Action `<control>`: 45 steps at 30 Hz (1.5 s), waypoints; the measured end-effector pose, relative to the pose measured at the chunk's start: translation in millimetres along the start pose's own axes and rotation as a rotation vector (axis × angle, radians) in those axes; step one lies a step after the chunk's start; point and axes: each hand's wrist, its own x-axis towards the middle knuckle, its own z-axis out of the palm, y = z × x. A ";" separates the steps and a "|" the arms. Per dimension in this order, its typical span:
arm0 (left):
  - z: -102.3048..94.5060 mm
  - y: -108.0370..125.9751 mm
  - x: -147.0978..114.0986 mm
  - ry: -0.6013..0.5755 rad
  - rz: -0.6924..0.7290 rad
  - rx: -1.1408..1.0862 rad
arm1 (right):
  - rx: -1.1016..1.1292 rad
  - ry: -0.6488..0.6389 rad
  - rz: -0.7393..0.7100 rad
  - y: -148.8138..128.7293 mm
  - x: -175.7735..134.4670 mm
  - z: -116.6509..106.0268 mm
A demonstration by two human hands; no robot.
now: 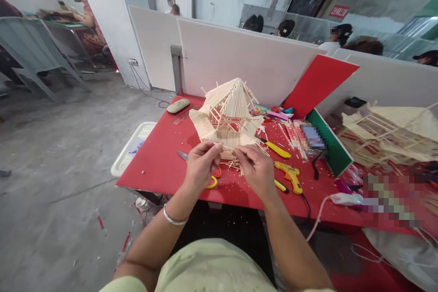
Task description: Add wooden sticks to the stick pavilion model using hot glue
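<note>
My left hand [201, 164] and my right hand [256, 169] are raised close together over the red table's front part, fingers pinched. A short, thin wooden stick [227, 148] spans the gap between the fingertips, one end in each hand. Just beyond stands a model pavilion [236, 105] built of pale wooden sticks, with a pointed roof and flared lower eaves. Loose stick pieces [234, 164] lie beneath my hands. Scissors with red and yellow handles [212, 182] are partly hidden behind my left hand. By my right hand lies a yellow glue gun [290, 175].
On the red table [150, 164] are a yellow utility knife [278, 149], a computer mouse [178, 106], stick bundles [296, 139] and a bagged phone-like item [313, 137]. A green board [330, 143] stands at right, before another stick model [386, 132]. White partitions [236, 54] rise behind.
</note>
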 end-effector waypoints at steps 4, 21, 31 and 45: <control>-3.8 19.7 22.8 -0.039 0.044 0.009 | -0.077 0.040 -0.054 -6.8 46.4 -11.1; 1.2 36.8 89.6 0.000 0.030 0.039 | -0.634 0.162 -0.319 2.2 107.4 13.0; 5.6 39.6 99.8 0.008 0.026 0.063 | -0.735 0.013 -0.291 3.7 115.6 16.7; 3.6 38.6 108.2 0.009 -0.095 -0.018 | -0.748 -0.007 -0.286 6.5 117.9 18.1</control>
